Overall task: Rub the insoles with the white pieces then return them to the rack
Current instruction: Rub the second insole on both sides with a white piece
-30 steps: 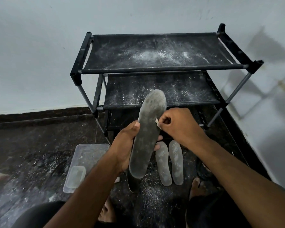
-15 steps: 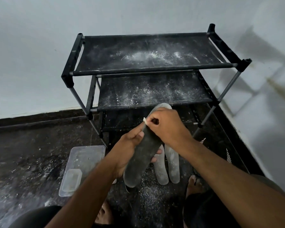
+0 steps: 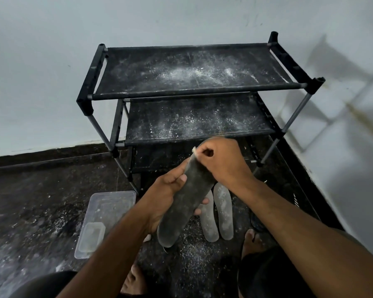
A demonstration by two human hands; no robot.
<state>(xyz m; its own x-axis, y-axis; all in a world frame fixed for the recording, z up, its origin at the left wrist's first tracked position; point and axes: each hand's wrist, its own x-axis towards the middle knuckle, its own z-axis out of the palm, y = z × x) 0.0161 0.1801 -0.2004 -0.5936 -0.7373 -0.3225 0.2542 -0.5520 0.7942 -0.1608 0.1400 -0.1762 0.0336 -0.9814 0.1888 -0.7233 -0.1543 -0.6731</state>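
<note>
My left hand (image 3: 166, 196) grips the dark insole (image 3: 185, 203) at mid-frame, thumb over its near face and fingers (image 3: 202, 201) wrapped behind, so the sole stands tilted with its toe toward the rack (image 3: 194, 91). My right hand (image 3: 222, 162) is curled at the toe end, fingers pinching a white piece (image 3: 194, 149) of which only a sliver shows, pressed to the insole's upper edge.

What worries me is that piece: it looks small, and I judge a hard stroke could crumble it or squeeze it out of the pinch onto the dusty floor (image 3: 41, 201). Pressing hard near the toe, away from where my left hand grips, may also bend the sole or twist it out of that hold.

Two pale insoles (image 3: 218, 214) lie side by side on the floor just beyond, below centre, with my bare feet close by; a step could scuff them. A clear tub (image 3: 103, 216) sits lower left. All the rack shelves I can see hold only white dust, so no insole has gone back yet.
</note>
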